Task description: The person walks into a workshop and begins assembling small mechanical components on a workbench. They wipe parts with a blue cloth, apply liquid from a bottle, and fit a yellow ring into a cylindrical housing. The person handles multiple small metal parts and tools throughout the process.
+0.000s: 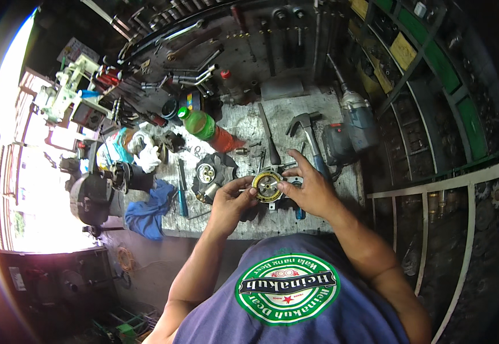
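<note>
Between my hands, near the bench's front edge, is a round metal housing [268,195] with a yellow ring round its inside. My left hand [232,200] pinches its left side with thumb and fingers. On the right side, my right hand [311,190] rests its thumb on the ring, its index finger raised and apart; its other fingers are partly hidden. A dark round metal part [222,171] with a pale centre lies just beyond my left hand. Under my right hand, a blue-handled tool [300,211] is partly covered.
On the worn bench [244,117] lie a claw hammer [317,157], a cordless power tool [350,135], a flat bar-like tool [269,140], a screwdriver [182,198] and a green-capped bottle [201,125]. A blue rag [152,209] drapes the left edge. Shelving [433,195] stands right.
</note>
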Motion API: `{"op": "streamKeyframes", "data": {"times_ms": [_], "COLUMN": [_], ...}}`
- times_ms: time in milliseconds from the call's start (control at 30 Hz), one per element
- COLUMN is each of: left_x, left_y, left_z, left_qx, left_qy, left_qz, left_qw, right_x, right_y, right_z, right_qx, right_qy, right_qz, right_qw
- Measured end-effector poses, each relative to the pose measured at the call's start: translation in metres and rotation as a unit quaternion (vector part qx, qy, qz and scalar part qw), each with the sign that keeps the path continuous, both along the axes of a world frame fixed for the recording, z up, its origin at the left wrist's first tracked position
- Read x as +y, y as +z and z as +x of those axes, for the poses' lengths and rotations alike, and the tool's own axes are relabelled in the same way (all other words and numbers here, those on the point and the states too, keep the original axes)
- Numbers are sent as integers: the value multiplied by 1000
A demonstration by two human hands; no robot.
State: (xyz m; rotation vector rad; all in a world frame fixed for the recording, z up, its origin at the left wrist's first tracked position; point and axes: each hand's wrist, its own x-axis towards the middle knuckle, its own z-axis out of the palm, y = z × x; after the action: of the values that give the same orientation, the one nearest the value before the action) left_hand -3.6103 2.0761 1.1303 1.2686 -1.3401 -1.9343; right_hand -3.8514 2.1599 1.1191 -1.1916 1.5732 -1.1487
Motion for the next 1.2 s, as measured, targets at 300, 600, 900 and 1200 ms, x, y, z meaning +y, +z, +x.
{"op": "streamKeyframes", "data": {"times_ms": [300,600,900,1200], "left_x": [-5,1,8,12], "left_y": [-7,-14,-27,-27], "left_z": [-2,-3,-2,-2], "left_qx": [-58,41,9,13], "left_qy": [-51,-118,-112,-106], "left_qz": [-134,-135,-184,-183], "left_qw": [988,983,976,977], "right_x": [-5,16,11,17], "right_y": [-1,-16,-24,-25], "right_z": [8,-22,-8,-9], "right_qx": [42,-114,-179,-198], "right_qy": [8,-29,-60,-60], "right_qz": [15,126,119,111], "right_qw": [999,985,975,972]}}
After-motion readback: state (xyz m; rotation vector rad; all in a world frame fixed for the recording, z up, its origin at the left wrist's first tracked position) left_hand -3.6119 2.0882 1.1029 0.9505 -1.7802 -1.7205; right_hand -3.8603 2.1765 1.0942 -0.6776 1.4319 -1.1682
